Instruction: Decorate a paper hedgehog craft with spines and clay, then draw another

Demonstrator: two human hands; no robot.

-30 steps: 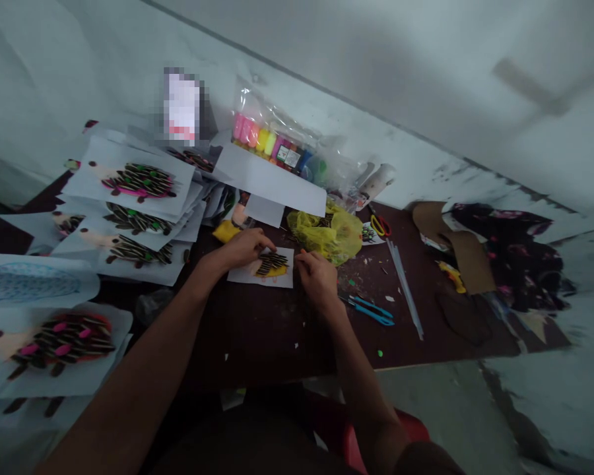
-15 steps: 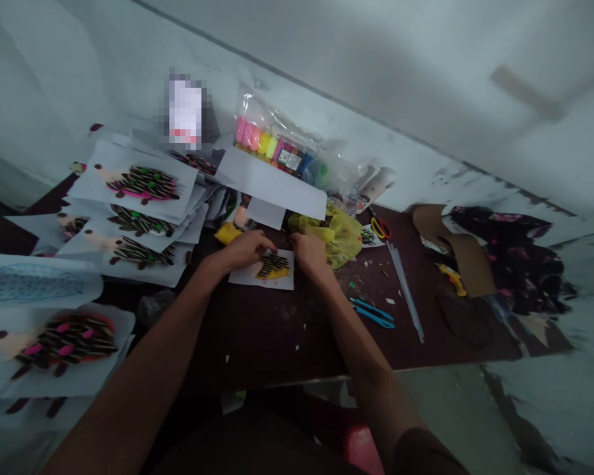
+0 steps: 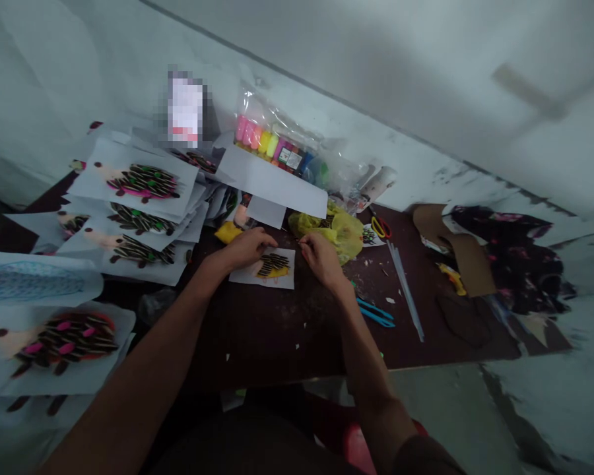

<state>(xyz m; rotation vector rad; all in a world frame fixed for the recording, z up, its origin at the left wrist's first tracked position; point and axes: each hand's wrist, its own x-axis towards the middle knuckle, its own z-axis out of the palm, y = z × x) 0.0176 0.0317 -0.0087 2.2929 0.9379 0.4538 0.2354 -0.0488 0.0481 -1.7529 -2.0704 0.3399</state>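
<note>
A small white paper [image 3: 238, 277] lies on the dark table, bearing a hedgehog picture [image 3: 272, 266] with a yellow body and dark striped seeds stuck on as spines. Over the paper's upper left edge is my left hand [image 3: 250, 246], fingers bent and closed together; what they hold, if anything, is too small to make out. My right hand [image 3: 321, 257] is off the paper's right side, thumb and fingertips pinched in front of a yellow plastic bag [image 3: 346, 234] that has dark seeds inside. Whatever sits in that pinch cannot be made out. A yellow lump [image 3: 228, 232] lies beyond my left wrist.
Finished-looking hedgehog pictures [image 3: 143, 181] are stacked at the left. A clear bag of coloured clay [image 3: 272, 145] leans on the wall. Scissors [image 3: 380, 226], a blue tool [image 3: 375, 312], glue sticks [image 3: 406, 290] and a yellow glue gun [image 3: 453, 278] lie rightward.
My right hand has moved right and slightly toward me, away from the paper's upper right corner. My left hand has barely moved, and the paper stays in place.
</note>
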